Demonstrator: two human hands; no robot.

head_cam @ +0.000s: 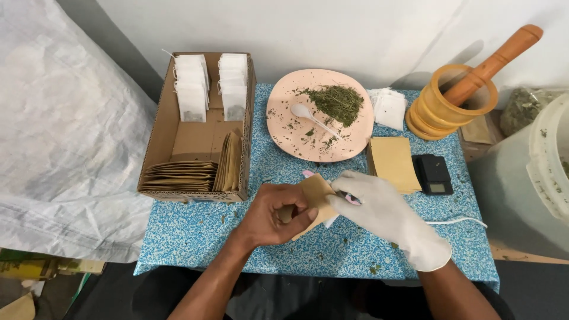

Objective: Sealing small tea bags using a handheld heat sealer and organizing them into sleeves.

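2 hands meet low over a blue speckled table point(195, 237). The bare left hand point(275, 214) pinches a small brown paper envelope point(314, 195), held just above the table. The gloved right hand point(385, 216) grips a pink-handled tool point(349, 198) at the envelope's edge. A loose pinch could let the envelope slip or tear. Beyond lie a stack of brown envelopes point(393, 163), a small black scale point(434, 173), a cardboard box point(160, 136) of sachets, a pink plate point(284, 127) of dried herbs, and a wooden mortar point(441, 109).
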